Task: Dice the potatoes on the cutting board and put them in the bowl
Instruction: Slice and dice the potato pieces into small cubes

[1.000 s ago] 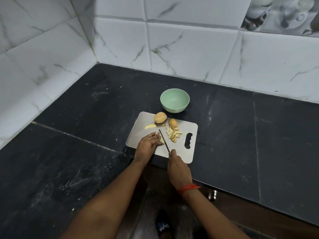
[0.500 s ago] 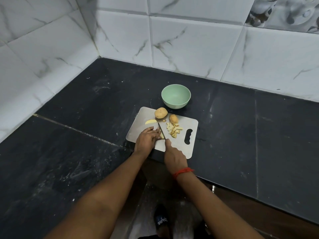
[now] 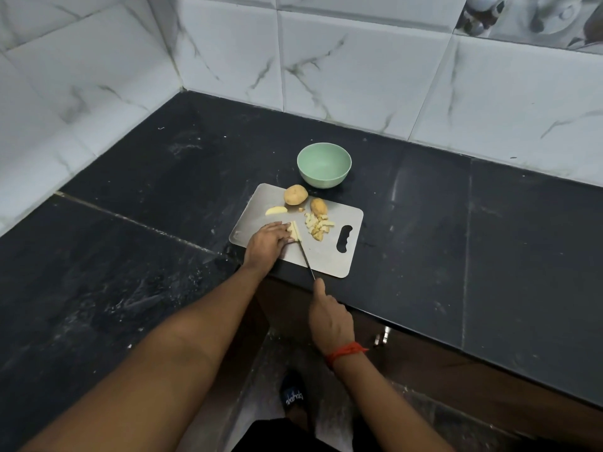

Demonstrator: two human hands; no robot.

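My right hand (image 3: 331, 316) gripping knife (image 3: 305, 260) pulls back nearer; left hand (image 3: 267, 240) presses potato strips (image 3: 294, 230) steady for dicing.

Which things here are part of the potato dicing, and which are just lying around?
Part of the job: cutting board, knife, whole potato, diced pieces, bowl, left hand, right hand.
Lying about: shoe on the floor, picture tile.
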